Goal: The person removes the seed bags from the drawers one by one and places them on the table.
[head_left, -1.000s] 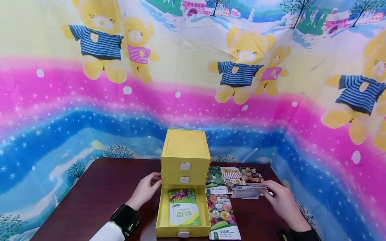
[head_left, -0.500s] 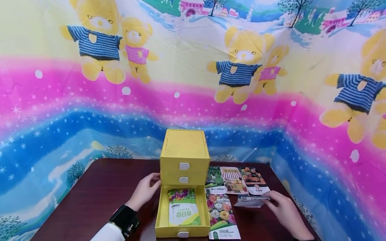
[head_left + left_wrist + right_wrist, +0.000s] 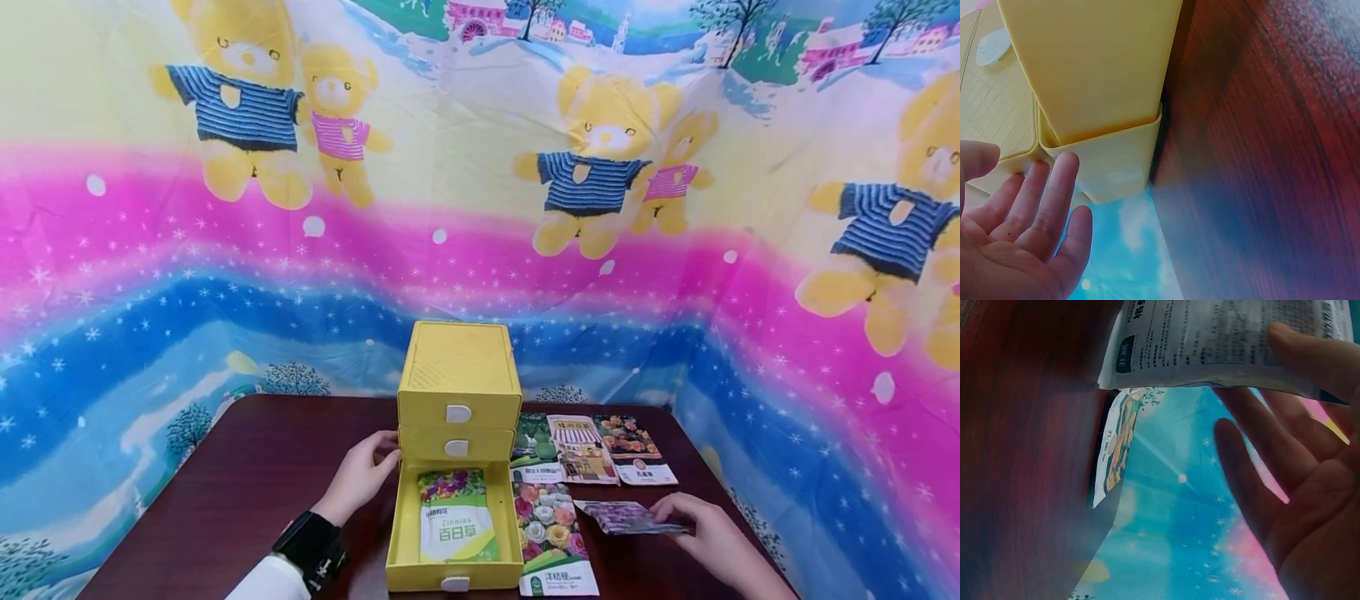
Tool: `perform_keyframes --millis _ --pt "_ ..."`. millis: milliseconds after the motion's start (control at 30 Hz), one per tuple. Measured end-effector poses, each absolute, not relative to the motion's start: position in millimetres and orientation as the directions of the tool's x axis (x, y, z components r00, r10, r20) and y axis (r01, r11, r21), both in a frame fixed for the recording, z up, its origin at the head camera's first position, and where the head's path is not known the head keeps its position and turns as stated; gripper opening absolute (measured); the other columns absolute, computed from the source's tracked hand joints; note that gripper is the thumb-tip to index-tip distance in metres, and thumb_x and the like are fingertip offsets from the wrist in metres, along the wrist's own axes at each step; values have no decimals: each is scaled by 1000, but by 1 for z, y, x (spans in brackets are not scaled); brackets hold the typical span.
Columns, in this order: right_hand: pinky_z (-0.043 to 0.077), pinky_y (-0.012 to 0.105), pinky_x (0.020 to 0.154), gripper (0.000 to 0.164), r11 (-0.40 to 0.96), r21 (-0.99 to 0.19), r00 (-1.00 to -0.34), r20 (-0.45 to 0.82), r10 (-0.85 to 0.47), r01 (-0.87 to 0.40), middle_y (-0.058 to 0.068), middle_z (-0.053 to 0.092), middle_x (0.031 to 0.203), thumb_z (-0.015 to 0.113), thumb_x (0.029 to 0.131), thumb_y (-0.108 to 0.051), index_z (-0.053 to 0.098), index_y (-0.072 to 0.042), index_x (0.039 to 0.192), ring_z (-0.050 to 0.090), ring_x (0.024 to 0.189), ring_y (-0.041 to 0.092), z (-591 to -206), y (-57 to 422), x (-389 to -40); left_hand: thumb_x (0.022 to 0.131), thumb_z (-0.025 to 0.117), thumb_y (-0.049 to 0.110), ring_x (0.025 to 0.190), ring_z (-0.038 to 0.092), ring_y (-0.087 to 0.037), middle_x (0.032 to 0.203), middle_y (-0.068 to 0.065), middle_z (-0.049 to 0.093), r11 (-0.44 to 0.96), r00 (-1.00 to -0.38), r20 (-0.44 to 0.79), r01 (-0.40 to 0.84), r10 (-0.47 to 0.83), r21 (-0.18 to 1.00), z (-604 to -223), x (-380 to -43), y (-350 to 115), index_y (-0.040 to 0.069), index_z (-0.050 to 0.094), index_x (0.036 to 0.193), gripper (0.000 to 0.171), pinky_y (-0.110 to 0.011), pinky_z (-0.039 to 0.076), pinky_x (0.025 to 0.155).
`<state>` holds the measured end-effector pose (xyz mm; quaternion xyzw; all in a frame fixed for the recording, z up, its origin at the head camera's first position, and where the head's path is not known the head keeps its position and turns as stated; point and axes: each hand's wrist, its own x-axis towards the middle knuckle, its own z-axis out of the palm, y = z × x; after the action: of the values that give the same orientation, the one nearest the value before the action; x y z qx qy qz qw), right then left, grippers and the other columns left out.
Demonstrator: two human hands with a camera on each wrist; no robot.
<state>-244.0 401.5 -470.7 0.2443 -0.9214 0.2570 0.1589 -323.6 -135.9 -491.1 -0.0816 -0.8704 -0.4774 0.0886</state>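
Note:
In the head view my right hand point(image 3: 708, 537) pinches a seed packet point(image 3: 626, 517) by its right edge, purple flowers facing up. The packet tilts low over the table. The right wrist view shows its printed back point(image 3: 1210, 344), with my thumb on that side. My left hand point(image 3: 362, 475) is at the left side of a yellow drawer unit point(image 3: 465, 358); relaxed fingertips touch its edge in the left wrist view. The bottom drawer point(image 3: 408, 577) is pulled out, with a green and white zinnia seed packet point(image 3: 457, 521) lying flat inside.
A packet with mixed roses point(image 3: 555, 533) lies right beside the drawer. Behind it lie a green packet point(image 3: 536, 450), a striped-awning packet point(image 3: 583, 450) and an orange-flower packet point(image 3: 637, 450). The dark wood table point(image 3: 247, 492) meets a printed bear curtain point(image 3: 450, 208).
My right hand has brought the seed packet nearer and tilted it, so its purple flower face now shows and the orange-flower packet is uncovered. My left hand stays in place.

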Motion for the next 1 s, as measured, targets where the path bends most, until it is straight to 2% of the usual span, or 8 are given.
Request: perform_keyframes --millis 200,400,500,667,767,900,1000 --pt "55 24 70 41 731 -456 -862 270 -430 -508 -11 70 97 75 77 9 71 -25 98 61 89 -2 -474 406 -248 101 65 15 86 62 -12 113 -5 69 535 -970 237 225 47 814 -491 -323 -136 10 64 132 32 -29 53 72" --pt "55 25 72 38 701 -462 -839 267 -474 -543 -9 70 98 76 77 8 72 -23 98 61 92 -1 -479 405 -252 102 64 16 86 62 -14 115 -4 68 529 -974 222 211 43 822 -491 -322 -136 13 63 134 32 -30 53 72" --pt "54 22 72 40 697 -460 -833 252 -492 -551 -2 71 102 74 76 11 71 -24 97 61 97 0 -481 406 -254 102 64 16 85 61 -13 114 -4 69 530 -973 227 216 45 820 -491 -323 -135 12 63 134 32 -30 52 71" --pt "48 19 72 43 724 -512 -867 92 -490 -463 10 71 117 68 75 11 71 -27 94 63 109 8 -484 408 -255 102 64 16 84 60 -10 113 -3 69 533 -973 227 215 44 818 -490 -323 -134 12 63 133 32 -29 52 71" --pt "50 19 75 40 731 -536 -870 14 -493 -423 13 71 120 69 78 10 70 -27 95 65 111 12 -488 410 -255 102 64 17 83 60 -10 113 -3 69 537 -973 225 214 45 816 -490 -323 -134 11 63 133 32 -29 52 70" --pt "51 18 78 35 721 -557 -855 -37 -518 -413 16 71 123 71 81 7 71 -25 96 64 113 7 -494 411 -257 102 64 17 83 60 -11 114 -3 68 537 -974 223 211 45 816 -490 -322 -134 11 63 134 32 -29 51 70" --pt "50 18 81 28 704 -570 -837 -50 -545 -424 21 68 126 73 85 2 71 -23 98 66 118 22 -498 412 -257 102 64 17 83 60 -11 114 -3 68 537 -974 223 212 45 816 -491 -322 -134 12 62 134 32 -29 51 70"
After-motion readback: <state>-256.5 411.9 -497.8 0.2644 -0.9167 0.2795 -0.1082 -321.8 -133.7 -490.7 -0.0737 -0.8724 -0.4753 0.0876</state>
